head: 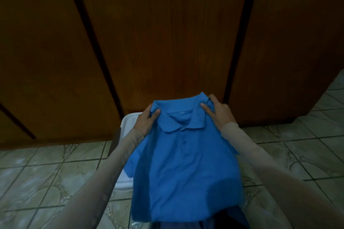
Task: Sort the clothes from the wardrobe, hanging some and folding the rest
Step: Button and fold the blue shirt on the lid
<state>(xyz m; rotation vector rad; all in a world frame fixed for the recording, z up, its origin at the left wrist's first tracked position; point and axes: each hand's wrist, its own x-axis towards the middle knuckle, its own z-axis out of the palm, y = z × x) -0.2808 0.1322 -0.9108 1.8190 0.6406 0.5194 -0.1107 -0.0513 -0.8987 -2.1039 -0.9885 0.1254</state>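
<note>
Closed wardrobe doors (167, 33) across the whole background, dark wood, with tiled floor (37, 182) below. No clothes visible inside, so no telling how much sorting remains.

On the left, a white plastic piece (128, 120), perhaps a stool or bin, standing on the floor just in front of the doors; mostly hidden under the cloth, so hard to name for sure. Likely serving as support for the folding work.

Left hand (144, 120), fingers curled, thumb on top, pinching the left shoulder of the blue polo shirt (184, 173) beside the collar. Long pale sleeves (104, 173) on both arms.

Shirt held front up, collar (179, 117) farthest from the body and toward the doors, buttons down the middle, hem draping near the bottom edge of the view over something dark (204, 224), too cut off to identify. Left sleeve of the shirt apparently tucked under, suggesting a fold under way rather than hanging.

Right hand (216, 110), gripping the right shoulder in the same manner, index finger stretched along the collar, other fingers wrapped behind the cloth. Symmetrical hold at both shoulders, probably to keep the garment square and taut, so that the sides line up and the next fold lands straight.
</note>
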